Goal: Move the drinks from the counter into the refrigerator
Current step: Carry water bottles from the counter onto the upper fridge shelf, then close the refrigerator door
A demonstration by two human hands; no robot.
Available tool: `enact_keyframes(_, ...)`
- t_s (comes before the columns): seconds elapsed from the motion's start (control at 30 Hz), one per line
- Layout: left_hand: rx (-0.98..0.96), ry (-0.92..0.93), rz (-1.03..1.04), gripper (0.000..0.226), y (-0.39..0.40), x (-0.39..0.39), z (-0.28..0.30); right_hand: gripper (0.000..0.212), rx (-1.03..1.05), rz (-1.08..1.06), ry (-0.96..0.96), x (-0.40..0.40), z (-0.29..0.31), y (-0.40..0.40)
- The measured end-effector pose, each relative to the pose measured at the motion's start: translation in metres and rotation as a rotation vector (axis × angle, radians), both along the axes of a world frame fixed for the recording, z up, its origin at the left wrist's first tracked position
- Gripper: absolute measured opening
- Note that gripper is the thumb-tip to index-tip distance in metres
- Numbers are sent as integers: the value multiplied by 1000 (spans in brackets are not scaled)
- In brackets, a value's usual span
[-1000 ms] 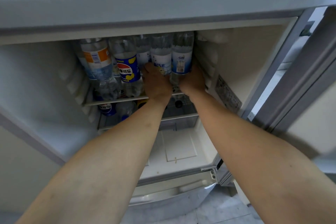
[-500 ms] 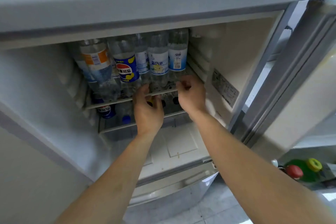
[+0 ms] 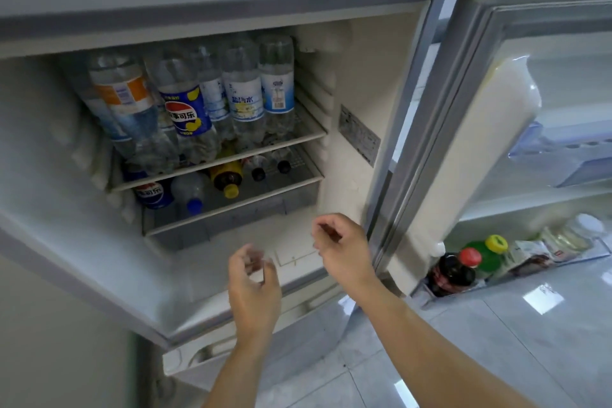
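Both hands hover empty in front of the open refrigerator (image 3: 351,53); the drinks stand on its shelves.

The left hand (image 3: 253,288) is held low before the compartment floor, back of the hand toward the camera, forearm rising from the lower frame edge. Its grip is loose: fingers lightly curled, nothing held. The right hand (image 3: 344,247) sits slightly higher and to the right, near the door-side wall, wrist bent, fingers loosely curled toward the thumb, grip likewise empty. Neither hand touches a shelf. The clear bottles (image 3: 243,93) stand upright in a row on the upper shelf (image 3: 311,137), packed side by side. More bottles (image 3: 228,180) lie on the lower shelf (image 3: 298,182), caps facing outward. The door (image 3: 496,129) stands open to the right, with two bottles in its bottom rack.
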State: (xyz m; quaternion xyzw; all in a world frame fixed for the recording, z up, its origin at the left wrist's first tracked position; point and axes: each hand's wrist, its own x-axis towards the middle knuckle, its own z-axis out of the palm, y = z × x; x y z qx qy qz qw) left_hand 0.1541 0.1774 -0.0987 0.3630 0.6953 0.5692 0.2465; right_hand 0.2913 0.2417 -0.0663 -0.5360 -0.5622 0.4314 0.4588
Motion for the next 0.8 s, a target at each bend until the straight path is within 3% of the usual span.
enact_keyframes(0.23, -185, -33, 104, 39, -59, 52, -66, 12, -117, -46, 256, 91, -24, -64)
enact_keyframes(0.4, -310, -84, 183, 39, -112, 115, -116, 11, -257, -173, 345, 223, -57, -94)
enact_keyframes(0.5, -459, -97, 216, 26, -152, 169, -137, 11, -365, -366, 331, 324, -80, -94)
enact_keyframes(0.6, -561, -140, 290, 28, -194, 220, -149, 13, -417, -515, 320, 422, -86, -83)
enact_keyframes(0.8, -653, -153, 304, 31, -263, 277, -148, 42, -273, -535, 199, 536, -26, -8)
